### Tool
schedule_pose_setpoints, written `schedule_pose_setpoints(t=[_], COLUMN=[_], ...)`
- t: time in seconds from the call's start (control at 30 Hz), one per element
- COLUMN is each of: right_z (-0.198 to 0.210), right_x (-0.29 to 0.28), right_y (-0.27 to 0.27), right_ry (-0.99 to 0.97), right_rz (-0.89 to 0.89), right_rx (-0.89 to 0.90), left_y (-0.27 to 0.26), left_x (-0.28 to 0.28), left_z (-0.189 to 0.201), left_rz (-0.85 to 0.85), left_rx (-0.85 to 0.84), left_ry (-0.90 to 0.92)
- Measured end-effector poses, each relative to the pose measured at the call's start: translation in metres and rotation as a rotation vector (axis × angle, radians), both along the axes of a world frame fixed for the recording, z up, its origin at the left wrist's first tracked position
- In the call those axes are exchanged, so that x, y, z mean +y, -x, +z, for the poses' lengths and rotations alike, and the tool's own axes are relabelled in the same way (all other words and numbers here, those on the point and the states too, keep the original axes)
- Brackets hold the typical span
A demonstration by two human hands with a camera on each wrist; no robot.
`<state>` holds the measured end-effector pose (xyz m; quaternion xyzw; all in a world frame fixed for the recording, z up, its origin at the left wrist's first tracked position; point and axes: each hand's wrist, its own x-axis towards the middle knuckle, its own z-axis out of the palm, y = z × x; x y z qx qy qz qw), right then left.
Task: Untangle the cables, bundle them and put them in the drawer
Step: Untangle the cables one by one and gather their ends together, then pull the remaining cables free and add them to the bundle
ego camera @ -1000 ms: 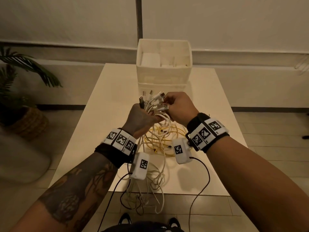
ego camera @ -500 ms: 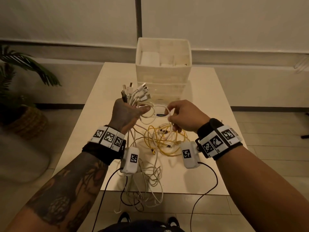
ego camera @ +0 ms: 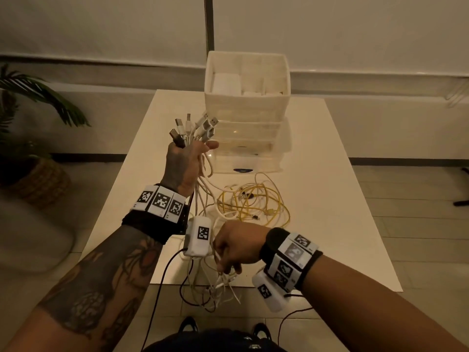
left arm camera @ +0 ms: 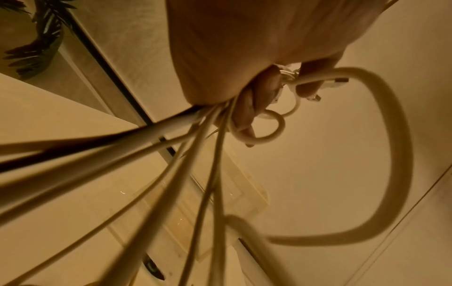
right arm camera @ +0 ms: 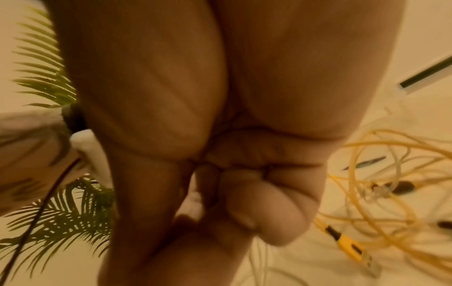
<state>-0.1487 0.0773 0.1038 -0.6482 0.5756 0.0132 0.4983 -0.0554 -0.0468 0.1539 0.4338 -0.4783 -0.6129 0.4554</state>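
My left hand (ego camera: 186, 161) is raised over the table and grips a bunch of white cables (ego camera: 200, 196) just below their USB plugs (ego camera: 195, 128), which fan out above the fist. The left wrist view shows the fingers (left arm camera: 247, 108) curled round the strands (left arm camera: 195, 170). The strands hang down past the table's near edge. My right hand (ego camera: 232, 252) is low at that edge, fingers curled round the hanging white strands. A yellow cable tangle (ego camera: 253, 201) (right arm camera: 381, 193) lies loose on the table between the hands and the clear drawer unit (ego camera: 251, 148).
A white basket (ego camera: 247, 82) sits on top of the drawer unit at the far middle of the white table (ego camera: 342, 199). A potted palm (ego camera: 30, 138) stands on the floor to the left. Cable ends (ego camera: 218, 288) dangle below the table's near edge.
My left hand has lifted the plug ends higher and leftward. My right hand has left the plugs and dropped toward me, sliding down the white strands to the table's near edge.
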Motion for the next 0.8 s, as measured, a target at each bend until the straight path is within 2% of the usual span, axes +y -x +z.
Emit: schedule_pose_setpoints(t=[0.07, 0.13, 0.27, 0.33, 0.4, 0.47, 0.6, 0.7, 0.8], right_z=[-0.003, -0.002, 0.004, 0.007, 0.004, -0.004, -0.014, 0.001, 0.023], right_x=[0.003, 0.002, -0.009, -0.012, -0.01, -0.005, 0.004, 0.001, -0.01], right_y=[-0.004, -0.004, 0.009, 0.012, 0.007, -0.004, -0.02, -0.007, 0.024], right_ry=[-0.008, 0.036, 0.244, 0.242, 0.183, 0.109, -0.12, -0.088, 0.057], right_rz=[-0.013, -0.101, -0.365, -0.361, -0.251, -0.097, 0.226, 0.267, 0.18], right_rx=[-0.072, -0.2, -0.299, -0.318, -0.235, -0.073, 0.168, 0.349, 0.497], left_y=[-0.002, -0.004, -0.006, -0.006, -0.004, -0.002, -0.004, -0.007, -0.013], left_x=[-0.001, -0.003, -0.01, -0.011, -0.01, -0.011, -0.013, -0.012, -0.013], left_z=[0.0, 0.0, -0.005, -0.007, -0.008, -0.009, -0.008, -0.002, 0.0], left_rz=[0.002, 0.03, 0.104, 0.107, 0.106, 0.112, 0.048, 0.03, -0.032], left_rx=[0.082, 0.079, -0.136, -0.186, -0.184, -0.184, -0.127, -0.19, -0.129], left_ry=[-0.049, -0.08, -0.051, -0.014, 0.005, -0.003, -0.062, -0.052, -0.097])
